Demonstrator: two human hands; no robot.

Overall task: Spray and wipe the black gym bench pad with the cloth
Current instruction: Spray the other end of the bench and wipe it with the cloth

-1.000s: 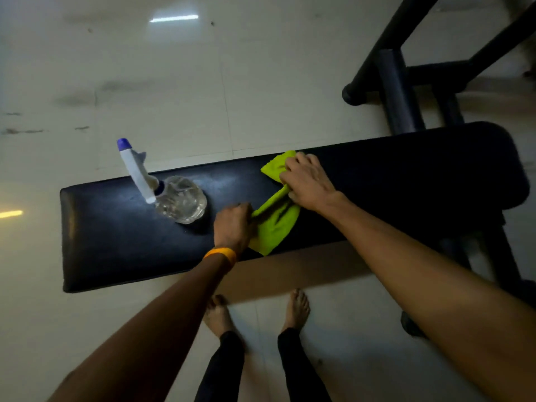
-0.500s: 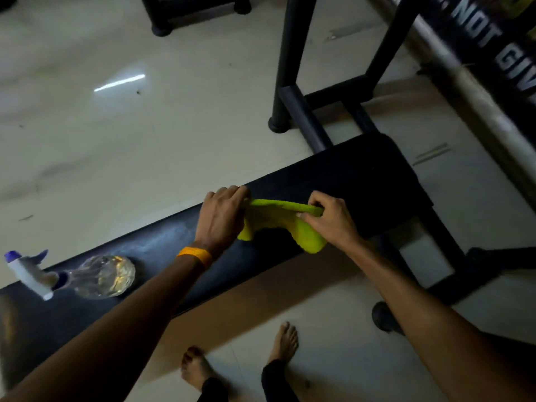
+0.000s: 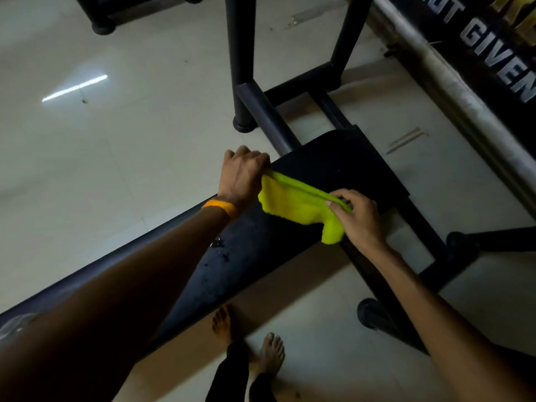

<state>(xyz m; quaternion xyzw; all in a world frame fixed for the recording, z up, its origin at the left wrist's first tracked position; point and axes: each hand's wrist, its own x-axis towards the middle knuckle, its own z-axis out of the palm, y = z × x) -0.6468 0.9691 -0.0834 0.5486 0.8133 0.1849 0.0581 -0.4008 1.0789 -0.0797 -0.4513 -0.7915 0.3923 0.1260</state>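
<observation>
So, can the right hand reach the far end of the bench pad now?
Probably yes: the right hand holds the cloth beside that end of the bench pad, and nothing lies between them.

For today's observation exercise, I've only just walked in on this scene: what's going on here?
A person is cleaning a black gym bench pad. Both hands hold a yellow-green cloth stretched across the pad near its far end: the left hand, with an orange wristband, grips one end at the pad's far edge, and the right hand pinches the other at the near edge. Droplets sit on the pad nearer the person, not yet wiped.
</observation>
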